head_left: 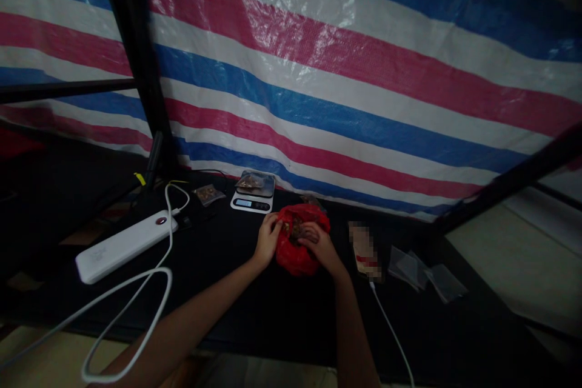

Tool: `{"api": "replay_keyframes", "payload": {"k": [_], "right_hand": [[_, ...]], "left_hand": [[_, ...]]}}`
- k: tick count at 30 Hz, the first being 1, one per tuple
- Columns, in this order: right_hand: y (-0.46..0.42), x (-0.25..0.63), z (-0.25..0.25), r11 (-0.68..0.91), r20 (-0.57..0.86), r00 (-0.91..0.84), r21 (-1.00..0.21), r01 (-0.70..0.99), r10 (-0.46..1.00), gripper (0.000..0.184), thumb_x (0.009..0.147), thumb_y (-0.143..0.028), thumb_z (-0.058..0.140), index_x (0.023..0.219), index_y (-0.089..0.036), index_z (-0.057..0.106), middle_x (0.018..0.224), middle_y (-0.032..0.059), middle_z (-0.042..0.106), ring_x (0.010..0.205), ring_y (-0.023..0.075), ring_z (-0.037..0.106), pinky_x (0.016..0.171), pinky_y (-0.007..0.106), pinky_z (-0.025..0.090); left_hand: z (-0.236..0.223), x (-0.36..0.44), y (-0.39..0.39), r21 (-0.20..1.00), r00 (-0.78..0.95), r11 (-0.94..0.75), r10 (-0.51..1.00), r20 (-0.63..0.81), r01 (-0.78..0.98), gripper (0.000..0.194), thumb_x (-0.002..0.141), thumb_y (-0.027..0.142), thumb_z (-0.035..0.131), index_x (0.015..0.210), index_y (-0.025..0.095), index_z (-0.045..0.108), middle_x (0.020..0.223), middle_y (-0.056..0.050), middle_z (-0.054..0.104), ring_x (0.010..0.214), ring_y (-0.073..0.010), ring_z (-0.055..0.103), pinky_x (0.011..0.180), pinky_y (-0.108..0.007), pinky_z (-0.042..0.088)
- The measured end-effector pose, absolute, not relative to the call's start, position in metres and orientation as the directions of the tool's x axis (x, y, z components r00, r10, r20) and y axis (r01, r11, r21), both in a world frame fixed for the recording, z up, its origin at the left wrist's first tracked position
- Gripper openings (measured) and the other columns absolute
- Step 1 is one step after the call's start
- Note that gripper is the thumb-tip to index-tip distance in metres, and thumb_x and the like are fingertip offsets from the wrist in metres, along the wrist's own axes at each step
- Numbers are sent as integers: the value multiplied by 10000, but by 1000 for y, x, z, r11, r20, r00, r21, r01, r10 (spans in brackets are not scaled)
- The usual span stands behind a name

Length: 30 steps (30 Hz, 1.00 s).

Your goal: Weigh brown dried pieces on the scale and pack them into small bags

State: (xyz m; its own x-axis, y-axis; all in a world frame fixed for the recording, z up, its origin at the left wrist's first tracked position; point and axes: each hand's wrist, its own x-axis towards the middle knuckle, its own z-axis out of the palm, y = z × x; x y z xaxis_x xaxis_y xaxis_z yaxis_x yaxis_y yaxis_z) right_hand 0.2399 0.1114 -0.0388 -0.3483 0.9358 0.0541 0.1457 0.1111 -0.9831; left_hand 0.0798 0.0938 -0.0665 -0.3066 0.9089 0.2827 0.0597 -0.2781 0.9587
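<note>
"Where is the red bag [297, 260]?"

"It's on the black table [254, 327], right between the two hands. Its top is open, and I can see little brown bits [296, 227] inside."

"What is the left hand [267, 237] doing?"

"It touches the left edge of the bag's mouth. Its fingers are bent, not spread wide. I can't tell if they pinch the red edge."

"And the right hand [321, 245]?"

"It comes in from the right side. Its fingers curl over the mouth and reach in by the brown bits. They are too dark to see well, so I can't tell if they pinch any. The two hands are near each other but not pressed together."

"What is behind the bag?"

"A little white scale [268, 206] is back there, a bit to the left. A clear packet [251, 182] with brown stuff lies on it. Another small packet [208, 194] lies to the left of the scale."

"And on the sides?"

"A long white box [122, 248] with a white cord [167, 291] is far left. A phone [365, 251] is to the right of the right hand, and flat clear bags [445, 283] lie past it."
</note>
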Motion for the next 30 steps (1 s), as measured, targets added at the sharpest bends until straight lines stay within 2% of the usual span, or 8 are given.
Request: {"api": "replay_keyframes", "payload": {"k": [6,10,15,20,23,26,28,30], "right_hand": [[114,244,-38,62,43,-356,-997,42,933,349,591,-224,697,907,-213,548,926,32,647,902,190,600,866,357,428],[112,247,-33,46,69,-311,-996,-81,948,412,618,-278,690,992,-225,526,1057,56,614,1007,212,558,930,394,378],[101,237,-25,48,129,-376,-975,-218,918,421,661,-342,659,1037,-226,512,1110,72,586,1064,227,521,964,405,345],[95,221,-27,23,147,-424,-959,-284,894,396,679,-322,647,1043,-226,522,1104,61,585,1053,223,526,937,382,379],[96,216,-30,1,142,-413,-946,-324,899,370,685,-317,641,1030,-228,540,1081,53,596,1010,210,551,915,351,397],[97,216,-32,-31,131,-392,-924,-381,911,353,696,-324,628,1028,-234,547,1040,49,616,956,199,579,870,329,424],[97,217,-33,-39,135,-371,-905,-423,919,341,704,-323,620,1027,-240,548,1013,47,626,930,194,589,839,323,438],[98,219,-32,-41,135,-350,-891,-453,927,331,710,-319,613,1025,-243,549,1001,45,630,918,188,593,821,317,443]], "left_hand": [[-76,77,99,995,-237,-103,966,103,12,177,753,256,456,760,150,597,766,-37,612,751,-166,555,740,-277,416],[-80,77,101,997,-177,-74,982,71,-13,173,735,236,460,761,148,607,754,-23,634,728,-159,567,700,-256,421],[-82,89,101,997,25,-48,998,50,-62,148,699,197,493,707,126,623,656,-11,647,629,-145,578,622,-244,447],[-80,88,96,990,21,-117,993,119,-76,206,712,187,512,893,143,602,851,-31,664,784,-154,599,721,-257,459],[-70,72,97,981,-98,-189,977,192,34,321,744,173,475,1061,180,531,981,-48,633,859,-158,593,784,-289,454],[-53,45,110,922,-186,-296,920,345,248,354,798,231,433,1148,195,468,1147,-74,546,994,-174,539,877,-337,409],[-40,21,128,817,-140,-378,868,476,435,319,810,278,430,1105,182,505,1212,-84,492,1122,-194,446,958,-368,333],[-30,-6,152,682,-11,-430,842,540,592,362,785,310,478,1122,181,494,1279,-88,428,1188,-209,373,1000,-392,271]]}}
